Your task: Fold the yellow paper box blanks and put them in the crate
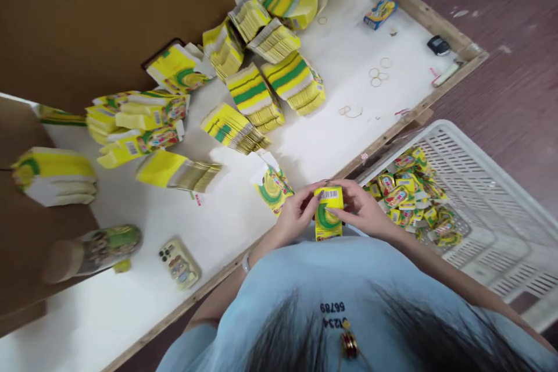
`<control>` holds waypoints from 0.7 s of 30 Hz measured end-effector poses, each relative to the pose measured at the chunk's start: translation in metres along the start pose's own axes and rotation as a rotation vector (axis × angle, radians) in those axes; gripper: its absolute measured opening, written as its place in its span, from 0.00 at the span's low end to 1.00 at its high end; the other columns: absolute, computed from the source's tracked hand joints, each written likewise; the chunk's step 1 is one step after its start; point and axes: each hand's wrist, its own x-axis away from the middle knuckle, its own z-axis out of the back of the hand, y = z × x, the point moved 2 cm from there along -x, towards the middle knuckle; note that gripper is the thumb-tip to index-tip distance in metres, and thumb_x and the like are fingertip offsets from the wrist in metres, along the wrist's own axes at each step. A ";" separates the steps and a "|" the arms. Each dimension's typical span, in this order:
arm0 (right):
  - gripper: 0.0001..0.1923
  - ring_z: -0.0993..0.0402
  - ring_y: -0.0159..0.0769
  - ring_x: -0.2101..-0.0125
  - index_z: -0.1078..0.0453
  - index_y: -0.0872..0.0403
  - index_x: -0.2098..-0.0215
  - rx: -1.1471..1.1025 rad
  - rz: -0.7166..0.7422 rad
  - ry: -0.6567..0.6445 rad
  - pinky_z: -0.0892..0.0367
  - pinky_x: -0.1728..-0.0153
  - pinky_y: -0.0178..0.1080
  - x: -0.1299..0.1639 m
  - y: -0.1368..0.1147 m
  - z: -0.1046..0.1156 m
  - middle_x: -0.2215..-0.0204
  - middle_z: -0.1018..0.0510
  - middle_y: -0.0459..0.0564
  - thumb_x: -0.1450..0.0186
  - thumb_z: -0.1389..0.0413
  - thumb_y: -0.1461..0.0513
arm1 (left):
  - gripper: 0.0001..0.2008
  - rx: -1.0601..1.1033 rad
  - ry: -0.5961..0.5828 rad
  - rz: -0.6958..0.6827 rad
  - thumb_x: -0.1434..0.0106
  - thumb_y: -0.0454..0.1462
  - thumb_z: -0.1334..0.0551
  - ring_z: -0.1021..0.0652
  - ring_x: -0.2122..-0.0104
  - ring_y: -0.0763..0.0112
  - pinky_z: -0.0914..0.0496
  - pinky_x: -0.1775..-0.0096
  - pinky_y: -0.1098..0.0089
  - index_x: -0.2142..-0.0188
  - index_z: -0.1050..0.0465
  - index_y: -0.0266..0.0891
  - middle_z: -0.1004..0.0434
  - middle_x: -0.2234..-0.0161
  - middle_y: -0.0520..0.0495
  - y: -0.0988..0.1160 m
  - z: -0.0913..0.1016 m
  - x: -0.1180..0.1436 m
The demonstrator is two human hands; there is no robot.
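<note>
A small yellow and green carton (328,214) with a barcode on its top flap is held upright between both hands at the table's near edge. My left hand (297,214) grips its left side. My right hand (364,208) holds its right side, fingers on the top flap. A flat unfolded carton (272,186) lies on the white table (226,215) just left of my left hand. Several bundles of flat yellow cartons (253,99) lie spread over the table's middle and far side.
A white slatted crate (492,209) at the right holds several folded cartons (412,195). A phone (179,263) and a bottle (93,251) lie near left. Rubber bands (378,75), a blue box (380,13) and a dark small object (438,45) sit far right. Brown cardboard (87,17) stands at the left.
</note>
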 end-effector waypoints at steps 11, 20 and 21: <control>0.23 0.15 0.38 0.58 0.24 0.47 0.43 -0.178 -0.196 -0.132 0.18 0.61 0.41 -0.017 -0.003 -0.047 0.54 0.14 0.50 0.34 0.37 0.50 | 0.23 -0.143 -0.002 -0.308 0.23 0.45 0.50 0.17 0.52 0.62 0.23 0.51 0.64 0.34 0.33 0.44 0.17 0.49 0.40 -0.018 0.044 0.021; 0.25 0.17 0.51 0.61 0.21 0.50 0.53 0.541 -0.239 0.376 0.21 0.58 0.54 -0.005 -0.011 0.061 0.57 0.15 0.58 0.34 0.43 0.41 | 0.31 -0.592 0.580 -0.245 0.39 0.50 0.28 0.26 0.49 0.53 0.31 0.46 0.53 0.42 0.30 0.38 0.25 0.50 0.36 -0.051 0.138 -0.026; 0.27 0.18 0.56 0.59 0.21 0.51 0.52 0.772 -0.278 0.392 0.24 0.54 0.61 -0.001 -0.015 0.082 0.57 0.15 0.62 0.34 0.44 0.40 | 0.31 -0.575 0.581 -0.191 0.42 0.50 0.26 0.26 0.52 0.54 0.31 0.48 0.55 0.45 0.29 0.37 0.24 0.52 0.38 -0.057 0.146 -0.034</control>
